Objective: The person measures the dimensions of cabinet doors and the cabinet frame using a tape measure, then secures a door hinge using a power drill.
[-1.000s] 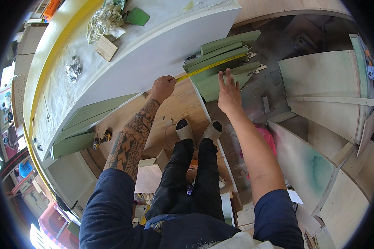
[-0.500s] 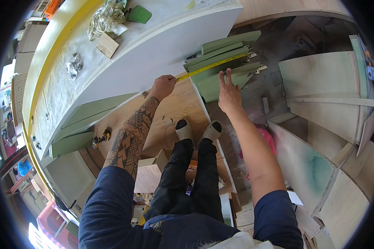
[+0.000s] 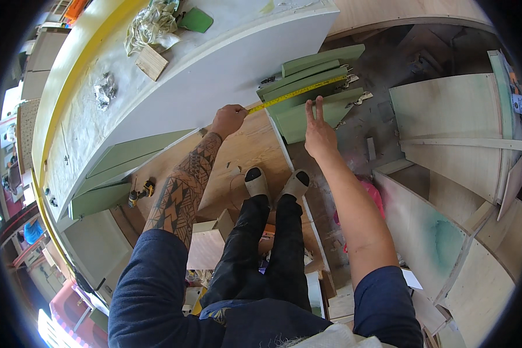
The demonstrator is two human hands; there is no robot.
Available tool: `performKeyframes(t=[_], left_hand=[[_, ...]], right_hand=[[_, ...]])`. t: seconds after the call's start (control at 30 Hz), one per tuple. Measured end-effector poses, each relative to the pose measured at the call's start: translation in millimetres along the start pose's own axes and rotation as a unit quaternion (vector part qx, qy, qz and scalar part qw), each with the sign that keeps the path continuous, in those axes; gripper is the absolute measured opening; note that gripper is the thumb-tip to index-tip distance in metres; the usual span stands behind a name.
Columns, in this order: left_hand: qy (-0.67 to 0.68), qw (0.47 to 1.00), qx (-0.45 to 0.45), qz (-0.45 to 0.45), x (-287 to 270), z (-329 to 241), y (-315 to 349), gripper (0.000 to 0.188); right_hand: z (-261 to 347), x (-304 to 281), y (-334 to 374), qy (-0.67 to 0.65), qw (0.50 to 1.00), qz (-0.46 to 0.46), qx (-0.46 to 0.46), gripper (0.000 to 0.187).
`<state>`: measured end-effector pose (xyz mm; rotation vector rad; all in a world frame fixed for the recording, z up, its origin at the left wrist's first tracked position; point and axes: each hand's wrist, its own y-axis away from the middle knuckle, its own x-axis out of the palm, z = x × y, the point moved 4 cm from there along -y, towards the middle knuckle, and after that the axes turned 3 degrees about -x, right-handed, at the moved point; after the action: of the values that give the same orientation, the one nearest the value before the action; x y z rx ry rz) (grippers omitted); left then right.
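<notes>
Wood-grained surface (image 3: 249, 142): left grip (image 3: 228, 120) pinched on thin yellow measuring tape (image 3: 301, 91); right grip (image 3: 320, 132) half-open over flat green panels (image 3: 290, 123).

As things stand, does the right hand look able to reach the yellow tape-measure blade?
Probably yes: the right hand looks empty and sits close to the yellow tape-measure blade, with nothing visible between them.

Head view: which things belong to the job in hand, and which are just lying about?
In use, it seems:
yellow measuring tape, one end at the left hand
green panels it extends over, near the right hand

Apparently just lying about:
crumpled cloth
wood block
crumpled foil-like scrap
yellow-and-black power tool
</notes>
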<state>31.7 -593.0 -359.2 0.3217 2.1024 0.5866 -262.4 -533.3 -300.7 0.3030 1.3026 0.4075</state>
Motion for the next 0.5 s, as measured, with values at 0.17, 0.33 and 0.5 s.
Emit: performKeyframes(t=[0.17,0.33,0.5], left_hand=[[0.003,1.000,-0.008,0.012,0.9,-2.1,2.5,0.036],[0.003,1.000,-0.022,0.015,0.6,-2.1,3.1,0.037],[-0.003,1.000,0.004,0.007,-1.5,0.4,2.2,0.037]], right_hand=[[-0.6,-0.1,-1.7,0.002,1.000,0.002,0.003,0.103],[1.4,-3.7,-4.2,-0.003,0.999,0.030,0.015,0.104],[3.6,-4.1,-7.3,-0.001,1.000,0.026,0.009,0.104]])
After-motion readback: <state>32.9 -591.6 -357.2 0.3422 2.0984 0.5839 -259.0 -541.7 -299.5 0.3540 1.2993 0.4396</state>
